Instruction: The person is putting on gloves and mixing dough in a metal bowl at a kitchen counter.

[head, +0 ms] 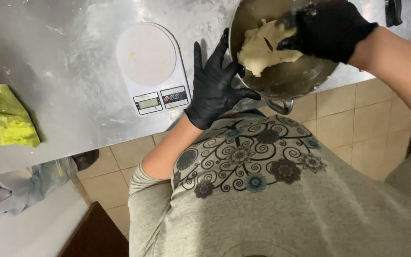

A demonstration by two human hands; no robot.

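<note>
Inside the tilted metal bowl (pixel 286 76) at the worktop (pixel 63 71) edge, right fingers (pixel 293 28) curl into soft, sticky-looking dough (pixel 262 50), best scooped from underneath, while the left hand (pixel 215 85) spreads open against the bowl's side.

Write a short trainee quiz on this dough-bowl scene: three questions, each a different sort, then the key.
1. True or false: the right hand is inside the metal bowl, on the dough.
2. What does the left hand touch? A) the scale B) the bowl's outer wall C) the cloth
3. Fill in: the white kitchen scale has ___ on its platform.

Key: 1 true; 2 B; 3 nothing
</note>
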